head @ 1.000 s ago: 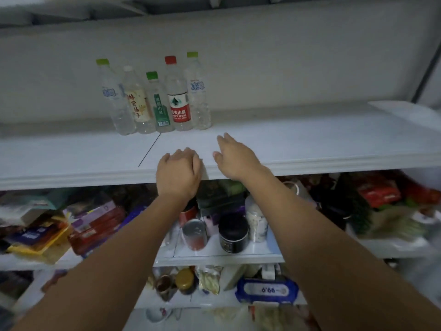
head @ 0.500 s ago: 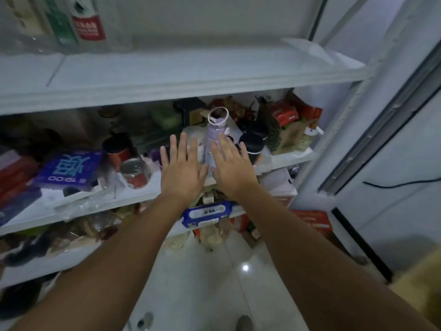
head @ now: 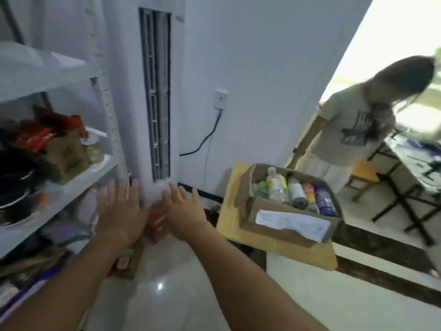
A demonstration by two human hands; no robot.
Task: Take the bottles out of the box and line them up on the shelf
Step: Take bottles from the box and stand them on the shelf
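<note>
Head view: both hands are raised side by side at the centre of the frame, palms away from the camera, with motion blur on each. The left hand [head: 119,212] is open with fingers spread and holds nothing. The right hand [head: 185,211] is likewise open, fingers spread, and empty. Between the two hands, lower down on the floor [head: 167,285], an orange carton [head: 156,220] is partly visible. Behind the fingertips stands a white tower air conditioner [head: 155,91] with a tall vertical vent. To its right a wall socket [head: 220,99] feeds a black cable [head: 205,139] that runs down towards the unit. On the left, the shelf [head: 35,70] shows several white tiers; the middle tier carries red packets [head: 35,137] and a brown carton [head: 66,154]. The box [head: 286,229], open cardboard with a white paper label [head: 293,223] on its near wall, sits to the right of the right hand, well apart from it. It rests on a yellow sheet [head: 274,244] that covers a white tabletop [head: 298,266]. The near-left corner of this sheet lies between the right hand and the box. The bottles [head: 276,187] are packed inside the box, some upright, some leaning. Beyond the box another person [head: 353,130] stands bent forward, near a wooden stool [head: 365,173].
</note>
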